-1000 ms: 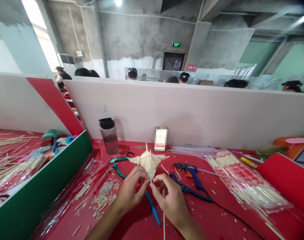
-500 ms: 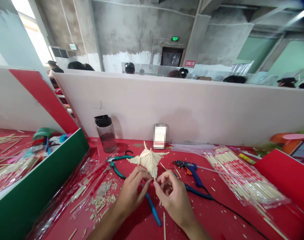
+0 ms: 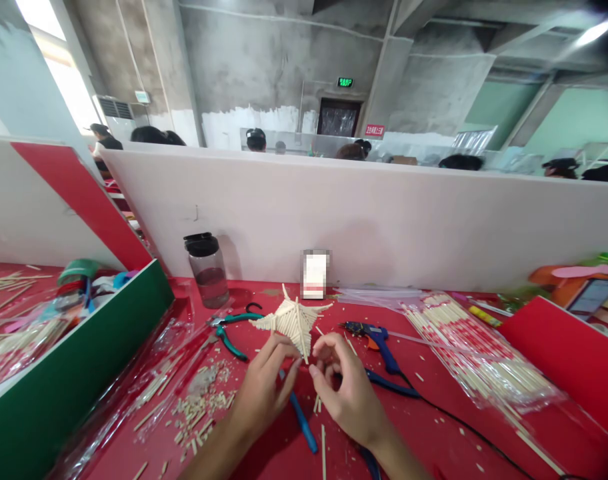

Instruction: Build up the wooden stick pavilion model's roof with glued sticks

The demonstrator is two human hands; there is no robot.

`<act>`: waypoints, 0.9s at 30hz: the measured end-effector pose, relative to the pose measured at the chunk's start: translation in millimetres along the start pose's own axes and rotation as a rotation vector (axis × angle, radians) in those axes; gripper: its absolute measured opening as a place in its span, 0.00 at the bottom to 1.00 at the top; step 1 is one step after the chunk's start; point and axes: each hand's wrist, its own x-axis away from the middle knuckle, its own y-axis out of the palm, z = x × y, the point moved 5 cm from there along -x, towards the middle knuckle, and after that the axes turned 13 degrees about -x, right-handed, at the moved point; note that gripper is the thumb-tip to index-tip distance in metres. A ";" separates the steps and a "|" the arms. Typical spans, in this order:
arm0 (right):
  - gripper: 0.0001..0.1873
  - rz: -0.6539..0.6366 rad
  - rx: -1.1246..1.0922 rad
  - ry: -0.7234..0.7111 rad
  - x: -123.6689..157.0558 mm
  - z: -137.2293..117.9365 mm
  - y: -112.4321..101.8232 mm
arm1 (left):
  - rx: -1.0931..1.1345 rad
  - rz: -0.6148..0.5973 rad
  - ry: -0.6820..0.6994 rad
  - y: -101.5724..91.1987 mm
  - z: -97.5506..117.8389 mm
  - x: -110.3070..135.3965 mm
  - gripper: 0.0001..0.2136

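A star-shaped piece built from pale wooden sticks lies in front of me, its lower tip pointing toward me between my hands. My left hand has its bent fingers against the star's lower left side, with the thumb near the tip; the exact contact is partly hidden. Just right of that tip, my right hand is off the star, thumb and index finger apart and the other fingers curled. Below the hands lies a blue-handled tool, its upper end hidden by my left hand.
Green-handled pliers and stick offcuts lie left. On the right are a blue glue gun, another blue handle and bagged sticks. A bottle stands before the white partition; green and red panels flank the table.
My right thumb and fingers have let go of the star's lower tip and moved slightly away from it. My left hand stays at the star. The whole view has shifted a little.
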 end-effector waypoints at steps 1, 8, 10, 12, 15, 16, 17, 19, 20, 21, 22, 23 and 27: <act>0.07 -0.001 0.028 -0.013 0.3 0.5 1.2 | -0.004 -0.005 0.003 0.1 0.3 -0.3 0.06; 0.09 0.034 0.131 0.007 2.6 7.1 1.0 | -0.080 -0.010 0.016 -0.8 4.3 -1.8 0.06; 0.10 0.051 0.078 0.043 1.8 8.9 -0.6 | -0.100 -0.008 0.018 -1.1 5.4 -2.6 0.06; 0.10 0.067 -0.006 0.087 0.1 10.9 -1.6 | -0.113 -0.005 0.024 -1.3 6.4 -3.4 0.06; 0.11 0.078 -0.174 0.175 -3.0 14.7 -1.4 | -0.122 -0.001 0.031 -1.6 7.2 -4.4 0.06; 0.11 0.078 -0.235 0.209 -3.9 16.1 -0.9 | -0.124 -0.003 0.033 -1.5 7.3 -4.6 0.06; 0.12 0.078 -0.292 0.241 -4.7 17.3 -0.5 | -0.126 -0.007 0.034 -1.5 7.2 -4.7 0.06; 0.14 0.082 -0.387 0.301 -6.1 19.1 -0.5 | -0.134 -0.016 0.037 -1.4 7.0 -4.7 0.06; 0.15 0.085 -0.427 0.330 -6.6 19.7 -0.9 | -0.139 -0.021 0.039 -1.3 6.8 -4.6 0.06; 0.17 0.090 -0.463 0.356 -6.9 20.1 -1.7 | -0.144 -0.029 0.044 -1.2 6.7 -4.5 0.06; 0.18 0.096 -0.492 0.381 -7.2 20.4 -2.7 | -0.151 -0.035 0.047 -1.1 6.6 -4.4 0.06; 0.20 0.100 -0.514 0.406 -7.3 20.6 -3.8 | -0.158 -0.041 0.052 -1.0 6.6 -4.3 0.06; 0.22 0.090 -0.525 0.456 -7.6 19.6 -6.8 | -0.208 -0.027 0.079 -2.5 8.5 -5.2 0.06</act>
